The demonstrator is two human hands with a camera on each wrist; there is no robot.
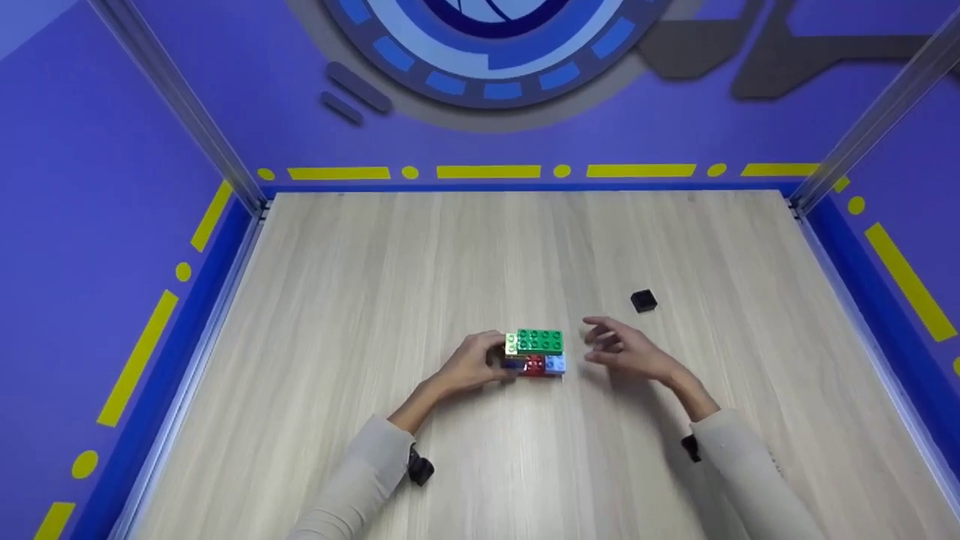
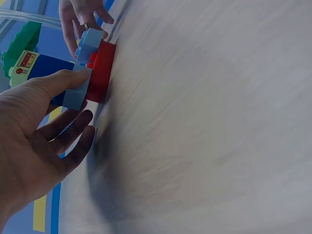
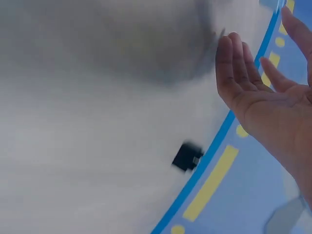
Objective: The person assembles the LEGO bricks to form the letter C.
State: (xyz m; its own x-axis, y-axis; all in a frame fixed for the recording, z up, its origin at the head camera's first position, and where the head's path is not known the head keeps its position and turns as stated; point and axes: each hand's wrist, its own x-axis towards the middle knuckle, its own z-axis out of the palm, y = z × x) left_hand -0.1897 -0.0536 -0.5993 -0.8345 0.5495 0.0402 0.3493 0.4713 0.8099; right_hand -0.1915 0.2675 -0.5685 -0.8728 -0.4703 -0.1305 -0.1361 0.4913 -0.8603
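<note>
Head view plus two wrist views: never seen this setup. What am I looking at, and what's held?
No machine here: a person works with bare hands, wearing three cameras. The head view looks down on a wooden table inside blue walls. The other two views come from cameras on each wrist, so they look sideways and blurred.

On the table stands a small brick stack: a green brick on top, red and light blue bricks below. A black cube lies apart, to the right.

The left hand touches the stack's left end; the left wrist view shows the thumb on a light blue brick. The right hand hovers just right of the stack, fingers relaxed, holding nothing.
</note>
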